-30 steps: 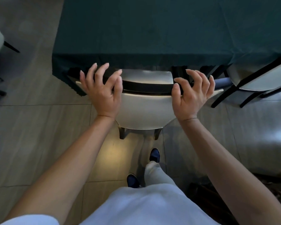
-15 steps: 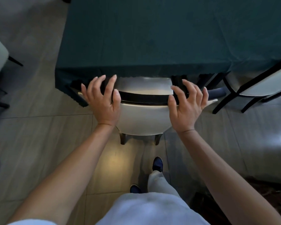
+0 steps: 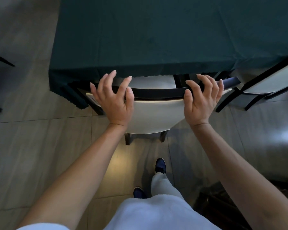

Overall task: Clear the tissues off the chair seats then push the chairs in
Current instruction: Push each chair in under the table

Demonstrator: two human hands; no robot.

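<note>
At 12 o'clock, chair (image 3: pixel 154 117) tucked under green-clothed table (image 3: pixel 156 35), seat mostly hidden. Left hand (image 3: pixel 114 100) and right hand (image 3: pixel 202 100) over backrest top, fingers spread loosely, gripping nothing. Second chair (image 3: pixel 271 80) cut off at 2 o'clock.

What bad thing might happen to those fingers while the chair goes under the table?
The fingers of the left hand and right hand reach over the chair's top rail, close to the table's green-clothed edge, so another push might pinch them. The neighbouring chair stands near the right hand and may get bumped.
</note>
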